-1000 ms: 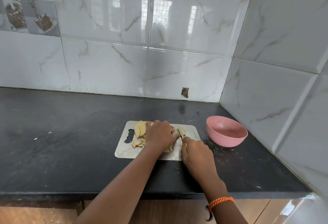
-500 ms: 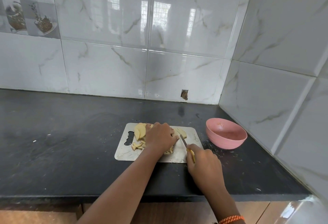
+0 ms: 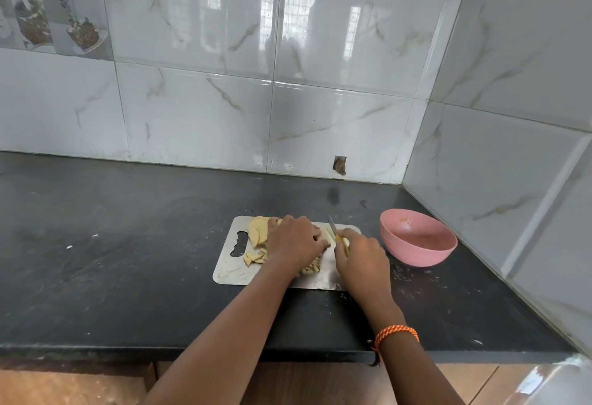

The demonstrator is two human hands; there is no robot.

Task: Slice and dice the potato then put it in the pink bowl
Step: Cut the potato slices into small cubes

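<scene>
Head view: a metal cutting board (image 3: 230, 268) lies flat on the dark table (image 3: 128, 260), and it serves as the landmark for all positions below. Potato slices (image 3: 258, 231) are stacked at the board's far left corner, next to its handle slot. Small diced pieces (image 3: 253, 257) lie just nearer than the slices, and more cut strips (image 3: 310, 268) show at the board's near middle, partly under the left wrist. The left hand (image 3: 296, 241) rests palm-down over the middle of the board, its fingers (image 3: 320, 239) curled onto potato beneath; what they cover is hidden. The right hand (image 3: 360, 258) sits over the board's right end, fingers closed round a yellow knife handle. The knife (image 3: 333, 228) has its blade pointing away toward the board's far edge, just right of the left fingertips. The pink bowl (image 3: 418, 238) stands on the table just right of the board, apart from it, with only faint residue inside. An orange braided band (image 3: 397, 332) circles the right wrist.
</scene>
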